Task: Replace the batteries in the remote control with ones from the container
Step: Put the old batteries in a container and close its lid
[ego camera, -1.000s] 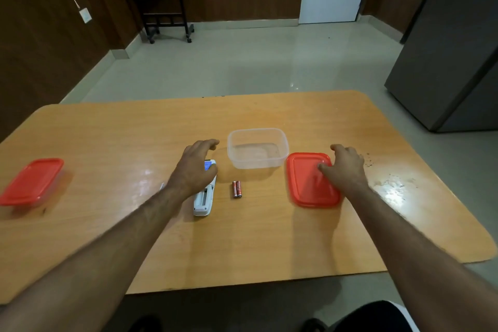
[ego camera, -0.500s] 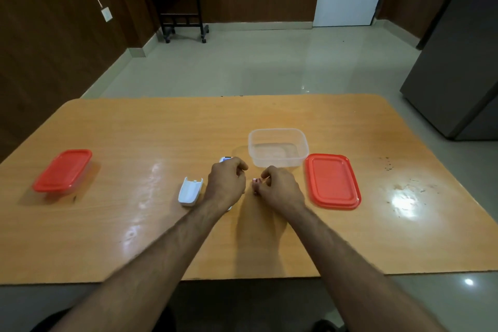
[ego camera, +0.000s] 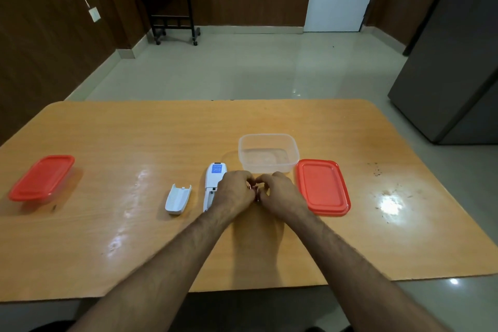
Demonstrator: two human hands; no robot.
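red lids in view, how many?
2. One flat red plastic lid lies loose right of the clear open container; one red lid sits on the far-left container. None apparently hidden.

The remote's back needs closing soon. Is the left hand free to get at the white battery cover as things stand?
Probably not yet: the left hand is busy pinching batteries with the right hand. The battery cover itself lies unobstructed.

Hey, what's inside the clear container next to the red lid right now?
The clear container looks empty; its bare bottom shows through. The hands' fingertips cover a sliver of its near wall, so that bit stays unseen.
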